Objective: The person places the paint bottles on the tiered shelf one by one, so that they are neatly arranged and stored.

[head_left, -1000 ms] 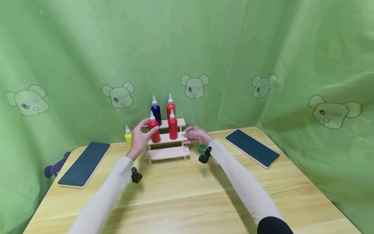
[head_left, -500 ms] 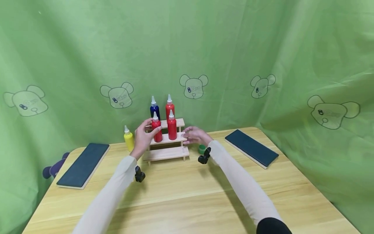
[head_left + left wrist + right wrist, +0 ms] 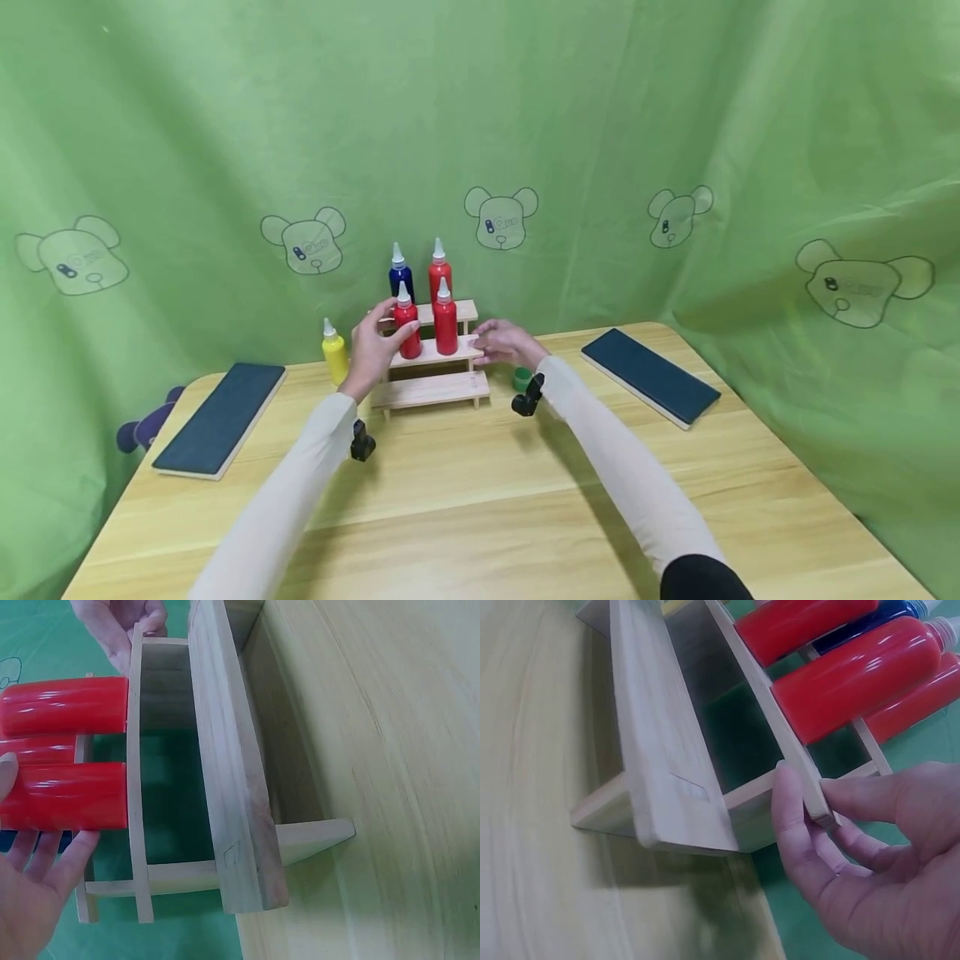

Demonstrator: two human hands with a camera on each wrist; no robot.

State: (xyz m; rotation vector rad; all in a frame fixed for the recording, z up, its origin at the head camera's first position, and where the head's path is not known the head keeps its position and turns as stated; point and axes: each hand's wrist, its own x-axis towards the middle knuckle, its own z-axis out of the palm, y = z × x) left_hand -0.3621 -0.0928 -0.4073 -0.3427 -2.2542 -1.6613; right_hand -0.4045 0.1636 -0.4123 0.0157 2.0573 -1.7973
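Observation:
A three-step wooden rack stands at the table's back. On its middle step, my left hand grips a red squeeze bottle with a white nozzle cap, thumb in front and fingers round the far side. Just right of it on that step stands a second red bottle. The top step bears a blue bottle and another red bottle, both partly covered by those in front. My right hand pinches the middle step's right end between thumb and fingers.
A yellow bottle stands on the table left of the rack. Behind my right wrist sits a small green cap-like object. Dark-topped boards lie at left and right. A green curtain hangs behind.
My left hand has slid the gripped red bottle rightward along the middle step, closer to the other red bottle. My right hand has stayed at the rack's end.

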